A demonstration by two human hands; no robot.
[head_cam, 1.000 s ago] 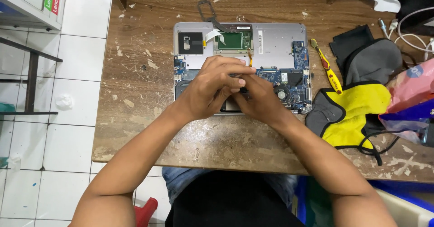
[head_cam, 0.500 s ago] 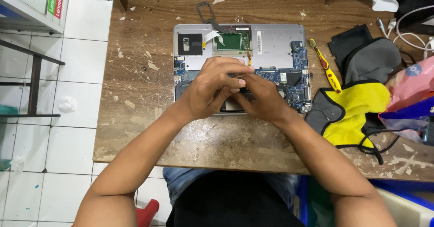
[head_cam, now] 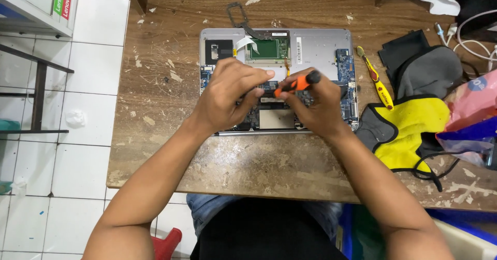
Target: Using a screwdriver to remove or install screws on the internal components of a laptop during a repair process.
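An opened silver laptop base (head_cam: 321, 45) lies on a worn wooden table (head_cam: 248, 161), its blue circuit board and green module exposed. My right hand (head_cam: 318, 105) grips an orange-and-black screwdriver (head_cam: 297, 84), tip pointing left and down into the board. My left hand (head_cam: 228, 97) rests over the left half of the board, fingertips touching the screwdriver's tip end. Both hands hide the middle of the board.
A yellow-handled screwdriver (head_cam: 375, 79) lies right of the laptop. Beyond it are a yellow-and-grey cloth (head_cam: 409, 128), a dark grey pouch (head_cam: 427, 71), a pink bag (head_cam: 473, 99) and white cables (head_cam: 466, 32). White tiled floor (head_cam: 62, 136) lies left of the table edge.
My hands have parted slightly, and the orange screwdriver now shows in my right hand, where before both hands were clasped over the board.
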